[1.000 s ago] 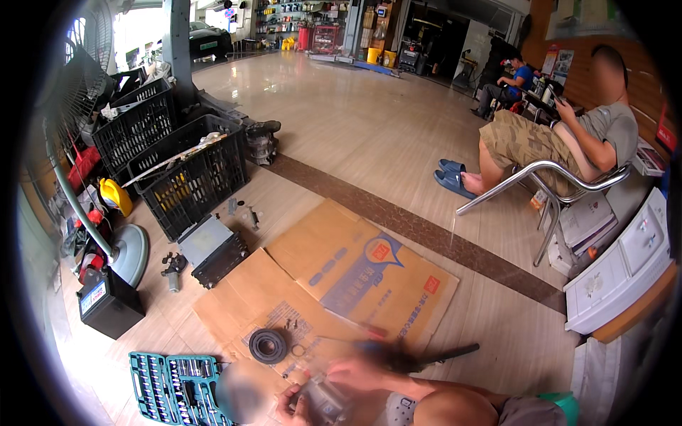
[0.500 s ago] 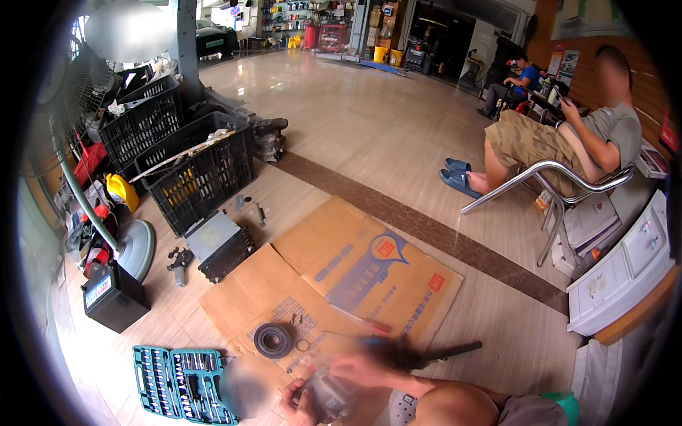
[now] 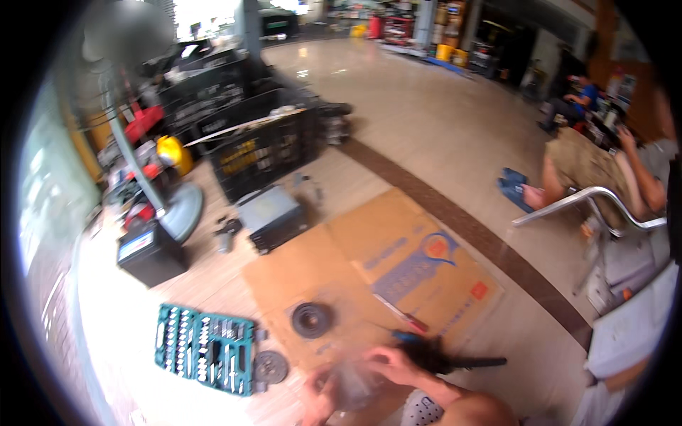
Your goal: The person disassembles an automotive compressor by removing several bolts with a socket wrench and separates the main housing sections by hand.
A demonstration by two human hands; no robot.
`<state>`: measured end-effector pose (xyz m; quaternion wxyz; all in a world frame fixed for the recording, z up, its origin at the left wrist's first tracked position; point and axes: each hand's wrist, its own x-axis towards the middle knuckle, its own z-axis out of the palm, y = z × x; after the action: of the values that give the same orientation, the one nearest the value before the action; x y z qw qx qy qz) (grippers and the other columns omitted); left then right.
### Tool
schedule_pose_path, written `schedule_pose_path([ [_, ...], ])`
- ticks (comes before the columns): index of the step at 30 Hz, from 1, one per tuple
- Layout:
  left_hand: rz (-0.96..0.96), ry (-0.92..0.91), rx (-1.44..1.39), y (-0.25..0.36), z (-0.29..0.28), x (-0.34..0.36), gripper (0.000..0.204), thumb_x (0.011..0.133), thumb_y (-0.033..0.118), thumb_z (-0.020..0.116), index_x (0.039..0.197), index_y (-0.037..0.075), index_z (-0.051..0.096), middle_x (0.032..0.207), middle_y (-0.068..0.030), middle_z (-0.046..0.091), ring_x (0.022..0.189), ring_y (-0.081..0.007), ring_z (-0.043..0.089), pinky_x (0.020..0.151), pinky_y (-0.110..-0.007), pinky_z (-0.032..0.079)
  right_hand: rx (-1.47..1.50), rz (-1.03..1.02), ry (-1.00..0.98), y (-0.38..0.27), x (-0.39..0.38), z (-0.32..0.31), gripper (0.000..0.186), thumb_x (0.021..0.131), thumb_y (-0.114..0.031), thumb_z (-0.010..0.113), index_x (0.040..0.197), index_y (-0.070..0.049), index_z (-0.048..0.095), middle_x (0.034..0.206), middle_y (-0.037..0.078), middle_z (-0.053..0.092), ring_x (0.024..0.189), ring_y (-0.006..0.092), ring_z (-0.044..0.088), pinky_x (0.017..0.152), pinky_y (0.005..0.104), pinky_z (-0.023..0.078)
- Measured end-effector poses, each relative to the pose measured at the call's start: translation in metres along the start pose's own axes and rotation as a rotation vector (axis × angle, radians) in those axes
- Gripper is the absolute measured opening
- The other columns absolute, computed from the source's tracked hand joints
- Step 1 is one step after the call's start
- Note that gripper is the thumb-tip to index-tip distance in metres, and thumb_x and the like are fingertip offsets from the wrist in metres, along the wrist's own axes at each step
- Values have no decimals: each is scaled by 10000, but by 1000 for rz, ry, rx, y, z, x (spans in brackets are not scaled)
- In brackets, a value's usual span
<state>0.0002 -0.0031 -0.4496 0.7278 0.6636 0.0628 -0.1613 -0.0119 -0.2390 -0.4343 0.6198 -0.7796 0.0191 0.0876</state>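
The grey part [image 3: 357, 387] is at the cardboard's near edge, between the two hands, its outline smeared by blur. The left hand [image 3: 320, 397] grasps its left side; the right hand [image 3: 394, 363] has bent fingers at its upper right, but I cannot tell whether that grip is clasping or only touching. Close on the right, a dark long-handled thing [image 3: 477, 362] limits sideways room. On the left, a grey disc [image 3: 271, 368] lies on the floor between the cardboard [image 3: 284, 273] and the tool case, leaving a narrow lane. Ahead, a black ring [image 3: 298, 324] sits well inside the cardboard's edges, with bare brown surface around it. Past the far edge, pale floor [image 3: 419, 121] stretches wide to the back of the shop, crossed by a dark brown strip [image 3: 462, 227].

The teal tool case [image 3: 190, 355] lies open flat, rows of sockets in its left half, more sockets and slim tools in its right. Farther off, a black crate [image 3: 284, 153] shows yellow through its side, a long pale strip across its rim.
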Motion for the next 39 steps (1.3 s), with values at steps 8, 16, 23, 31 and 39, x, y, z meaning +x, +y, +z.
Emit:
schedule_pose_path([
  [8,-116,-45,72,37,9,-7,294,928,13,658,1220,-17,666,1095,-86,702,986,-152,649,859,-293,545,-201,-30,9,18,0,-3,305,955,-251,710,1160,-27,693,1182,123,699,1142,240,653,978,354,496],
  [16,-85,-22,83,25,9,-8,289,949,32,646,1234,-9,658,1096,-88,703,980,-145,650,857,-292,547,-31,7,52,-10,-4,-4,292,962,-252,706,1100,5,702,1079,139,715,1090,269,667,942,373,514],
  [23,-74,-15,44,15,9,-3,290,946,16,631,1234,-5,656,1108,-91,699,978,-149,649,856,-293,548,-172,-90,-9,19,2,-9,295,969,-257,700,1130,-8,697,1152,129,718,1184,248,628,1018,382,479],
  [31,-59,-24,81,31,9,-8,255,1005,128,609,1218,3,675,1047,-55,716,909,-121,645,792,-282,540,-49,80,0,-23,1,-11,260,932,-188,731,1120,-12,698,1205,124,702,1153,298,645,1013,391,488],
  [39,-108,-7,59,31,9,-9,295,946,50,646,1235,-8,655,1169,-98,685,1063,-172,630,931,-311,525,-85,-110,-21,11,2,-9,289,939,-228,735,1105,5,699,1144,131,722,1165,287,644,1028,390,477],
])
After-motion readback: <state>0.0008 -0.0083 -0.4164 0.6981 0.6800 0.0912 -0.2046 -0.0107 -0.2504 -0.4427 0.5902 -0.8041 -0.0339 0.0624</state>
